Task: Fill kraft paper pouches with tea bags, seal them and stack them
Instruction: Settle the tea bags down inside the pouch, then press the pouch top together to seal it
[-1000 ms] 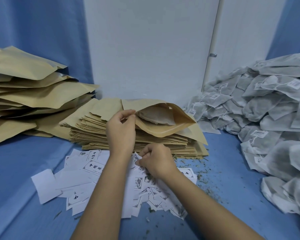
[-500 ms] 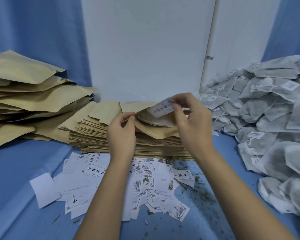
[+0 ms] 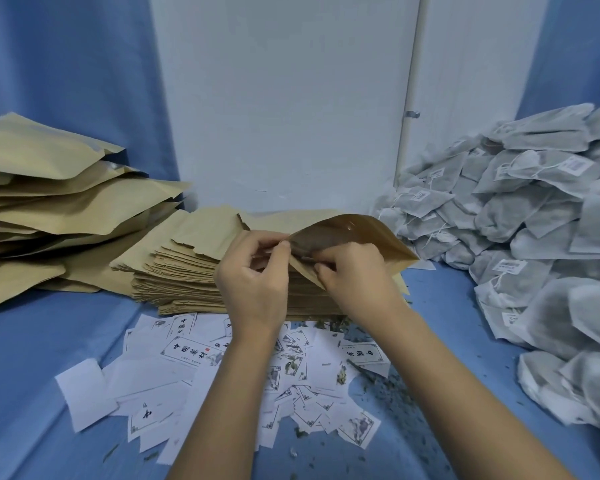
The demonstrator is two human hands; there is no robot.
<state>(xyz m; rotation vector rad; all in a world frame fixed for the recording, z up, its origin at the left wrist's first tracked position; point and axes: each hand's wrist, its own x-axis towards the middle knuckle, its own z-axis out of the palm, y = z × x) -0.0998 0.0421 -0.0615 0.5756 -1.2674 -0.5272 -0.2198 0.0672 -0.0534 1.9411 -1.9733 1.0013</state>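
You are at the filling step: your left hand [image 3: 253,278] pinches the upper lip of the kraft pouch [image 3: 371,237] and your right hand [image 3: 354,275] curls its fingers round the lower lip, holding the mouth open above the stack of empty pouches [image 3: 187,268]. A grey tea bag [image 3: 312,242] shows inside. Next, I judge, you settle the contents deep and press the mouth shut along its whole width
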